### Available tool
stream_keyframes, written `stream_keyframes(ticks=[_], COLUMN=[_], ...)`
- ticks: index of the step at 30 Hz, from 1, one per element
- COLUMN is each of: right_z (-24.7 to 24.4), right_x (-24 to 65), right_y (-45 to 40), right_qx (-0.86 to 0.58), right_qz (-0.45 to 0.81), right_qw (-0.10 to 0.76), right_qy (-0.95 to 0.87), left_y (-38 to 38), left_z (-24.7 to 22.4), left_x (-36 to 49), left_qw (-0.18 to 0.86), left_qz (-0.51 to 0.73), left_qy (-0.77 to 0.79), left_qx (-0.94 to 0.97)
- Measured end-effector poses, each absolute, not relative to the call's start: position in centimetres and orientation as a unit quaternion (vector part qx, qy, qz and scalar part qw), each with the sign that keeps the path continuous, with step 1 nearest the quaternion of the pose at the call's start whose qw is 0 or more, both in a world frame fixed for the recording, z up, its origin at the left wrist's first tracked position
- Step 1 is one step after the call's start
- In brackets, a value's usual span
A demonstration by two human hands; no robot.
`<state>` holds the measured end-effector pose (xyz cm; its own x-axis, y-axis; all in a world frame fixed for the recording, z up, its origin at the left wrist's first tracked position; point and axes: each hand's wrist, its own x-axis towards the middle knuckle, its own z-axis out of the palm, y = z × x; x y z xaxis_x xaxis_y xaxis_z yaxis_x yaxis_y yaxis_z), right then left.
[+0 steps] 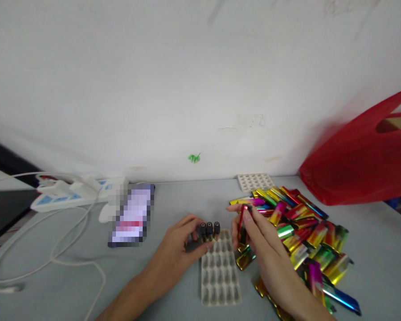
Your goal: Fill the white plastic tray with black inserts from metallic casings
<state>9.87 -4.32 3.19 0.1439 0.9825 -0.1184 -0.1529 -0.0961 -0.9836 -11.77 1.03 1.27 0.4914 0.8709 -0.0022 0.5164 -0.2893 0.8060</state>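
Observation:
A pale moulded tray (220,278) with rows of small pockets lies on the table in front of me. Several small black-topped pieces (209,228) stand upright at its far end. My left hand (183,240) curls round the left side of these pieces, its thumb at the tray's edge and its fingertips against the leftmost one. To the right of the tray, my right hand (259,232) grips a shiny red metallic tube (243,218) between thumb and fingers. The tube's lower part is partly hidden by the hand.
Shiny multicoloured tubes (299,254) are heaped to the right. Behind them lies a second pocketed tray (255,182) by the wall. A red bag (357,160) stands at the right. On the left are a phone (133,214), a power strip (67,196) and loose white cables (53,258).

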Motion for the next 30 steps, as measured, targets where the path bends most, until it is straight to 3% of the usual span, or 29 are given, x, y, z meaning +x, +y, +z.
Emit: stream_keyframes(ticks=[9, 30], right_z=[3.4, 3.7], right_x=[10.3, 9.6], right_y=[-3.7, -4.3], right_qx=[-0.419, -0.411], right_qz=[0.742, 0.777], right_qw=[0.468, 0.41], right_qy=[-0.235, -0.245], left_y=[1.0, 1.1], left_z=[1.3, 1.1], left_x=[-11.8, -11.9], left_qw=[0.389, 0.385], left_qz=[0.225, 0.227], left_qy=[0.45, 0.445], left_qx=[0.772, 0.776])
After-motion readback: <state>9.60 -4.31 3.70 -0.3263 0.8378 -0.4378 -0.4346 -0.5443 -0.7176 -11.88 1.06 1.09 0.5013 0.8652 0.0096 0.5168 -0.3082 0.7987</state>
